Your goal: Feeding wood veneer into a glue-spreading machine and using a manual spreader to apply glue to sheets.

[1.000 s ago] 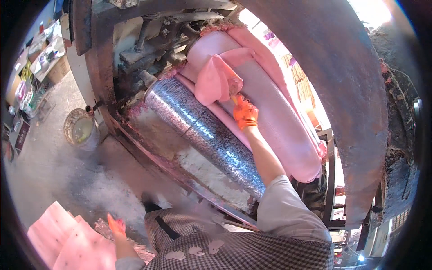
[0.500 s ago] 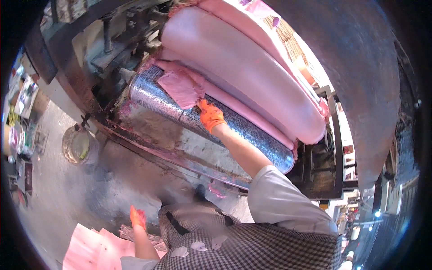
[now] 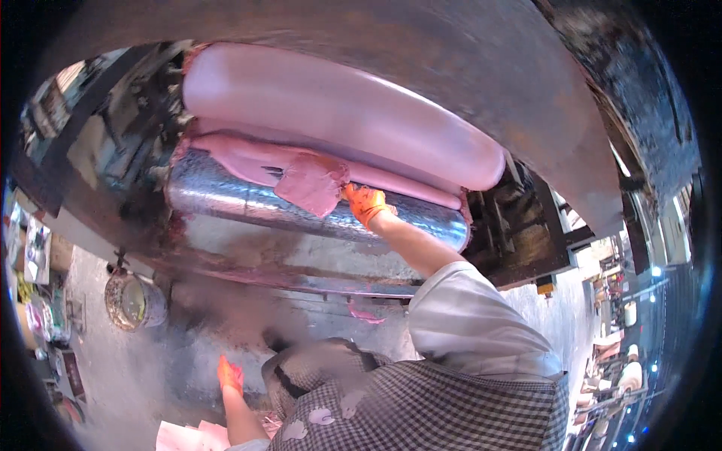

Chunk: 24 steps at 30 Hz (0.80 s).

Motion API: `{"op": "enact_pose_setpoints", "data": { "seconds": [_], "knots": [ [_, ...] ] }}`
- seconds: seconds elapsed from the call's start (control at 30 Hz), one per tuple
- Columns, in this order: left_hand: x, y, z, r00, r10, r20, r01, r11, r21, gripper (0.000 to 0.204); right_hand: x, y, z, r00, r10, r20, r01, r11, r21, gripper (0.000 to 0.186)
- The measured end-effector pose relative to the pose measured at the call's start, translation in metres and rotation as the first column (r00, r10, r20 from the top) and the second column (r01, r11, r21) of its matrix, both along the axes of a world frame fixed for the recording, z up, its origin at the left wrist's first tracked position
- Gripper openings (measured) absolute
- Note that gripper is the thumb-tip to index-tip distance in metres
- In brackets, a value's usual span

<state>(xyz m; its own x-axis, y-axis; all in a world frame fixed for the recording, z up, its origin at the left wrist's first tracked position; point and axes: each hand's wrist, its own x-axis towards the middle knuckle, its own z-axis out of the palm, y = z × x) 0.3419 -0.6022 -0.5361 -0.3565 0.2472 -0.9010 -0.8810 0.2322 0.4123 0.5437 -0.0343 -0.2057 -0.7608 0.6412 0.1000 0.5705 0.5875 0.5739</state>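
Now gripping, with the orange-gloved right hand [image 3: 366, 204], the right edge of a ragged, folded pink rubbery piece [image 3: 310, 186], fingers curled closed at its margin; whether directly on it or by way of some small tool, cannot tell. Lowered, over the last second, from against the large pink-coated cylindrical roller [image 3: 331, 109] at twelve o'clock onto the shiny, speckled silver-blue metal roller [image 3: 241, 198] just below. Lying now at about ten o'clock from the right glove, partly against the long pink strip of soft material [image 3: 421, 190] along the gap between both rollers. Joined there, at ten o'clock again, by a broader pink flap [image 3: 239, 154] spread over the metal roller; not visible half a second ago at such width. Suggests, as a judgement, material being worked back toward the gap, with the loose piece not yet taken in. Idle by contrast, at seven o'clock, the orange-gloved left hand [image 3: 231, 374]: loosely open, apparently holding nothing, just above flat pale-pink sheets [image 3: 188, 436].
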Motion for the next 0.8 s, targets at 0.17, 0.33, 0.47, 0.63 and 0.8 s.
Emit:
{"op": "enact_pose_setpoints", "data": {
  "seconds": [0.17, 0.33, 0.47, 0.63, 0.8],
  "knots": [
    [0.032, -0.058, 0.016, 0.981, -0.181, 0.063, 0.190, 0.965, -0.182, 0.076, 0.107, 0.003, 0.026, 0.781, -0.576, -0.243, 0.391, 0.753, -0.529, 0.055],
    [0.043, -0.079, 0.041, 0.980, -0.198, -0.034, 0.174, 0.919, -0.355, 0.058, 0.253, 0.042, -0.019, 0.559, -0.618, -0.553, 0.353, 0.781, -0.516, 0.041],
    [0.048, -0.071, 0.073, 0.952, -0.270, -0.146, 0.193, 0.897, -0.397, 0.052, 0.327, 0.044, -0.034, 0.669, -0.672, -0.317, 0.563, 0.737, -0.375, 0.028],
    [0.049, -0.085, 0.090, 0.875, -0.392, -0.285, 0.301, 0.900, -0.315, 0.039, 0.341, 0.020, -0.098, 0.451, -0.746, -0.490, 0.519, 0.666, -0.537, 0.026],
    [0.020, -0.085, 0.090, 0.836, -0.501, -0.225, 0.421, 0.848, -0.324, 0.035, 0.345, 0.011, -0.203, 0.887, -0.450, -0.098, 0.332, 0.476, 0.814, 0.023]
  ]
}}
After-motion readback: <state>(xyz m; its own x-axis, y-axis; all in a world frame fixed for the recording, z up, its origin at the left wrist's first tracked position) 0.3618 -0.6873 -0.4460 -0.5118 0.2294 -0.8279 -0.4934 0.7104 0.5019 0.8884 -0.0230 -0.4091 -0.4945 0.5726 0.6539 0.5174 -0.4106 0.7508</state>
